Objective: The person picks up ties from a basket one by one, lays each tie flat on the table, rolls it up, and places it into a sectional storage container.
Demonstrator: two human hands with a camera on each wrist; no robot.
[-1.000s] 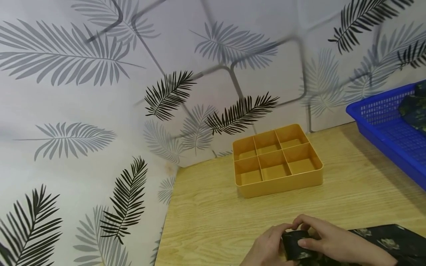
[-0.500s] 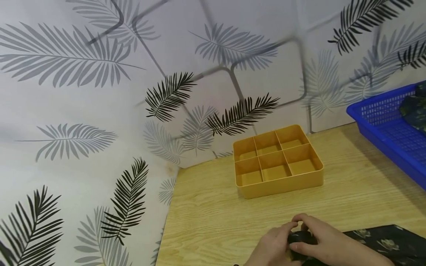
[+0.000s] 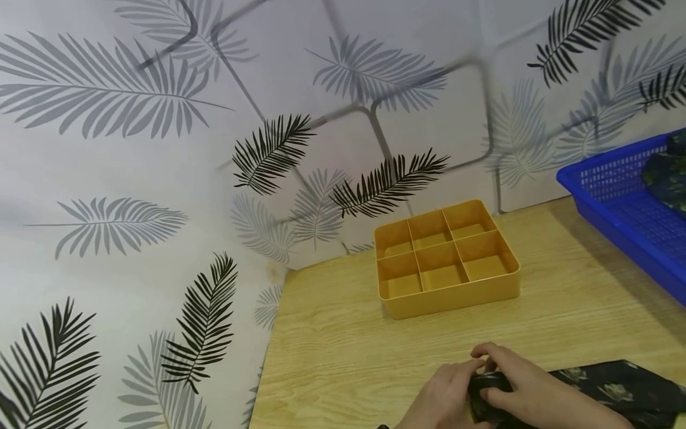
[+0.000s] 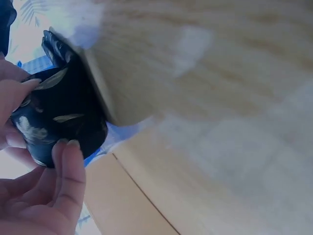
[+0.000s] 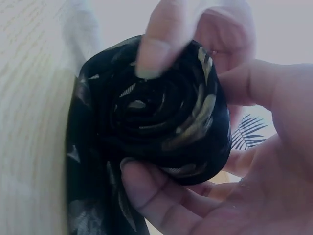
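Tabletop [image 3: 332, 351], wood-grained, leaf-print wall [image 3: 321, 77], hands [image 3: 530, 384] gripping cloth [image 5: 161, 122]

Through the head camera I see a pale leaf-patterned wall [image 3: 321, 89] from eight to two o'clock, wood-grain tabletop [image 3: 332, 339] toward five

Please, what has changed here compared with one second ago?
The left hand and right hand, both still holding the rolled cloth, have shifted slightly right; the loose length has slid a little left, toward them. The yellow divided box and blue basket stayed in place.
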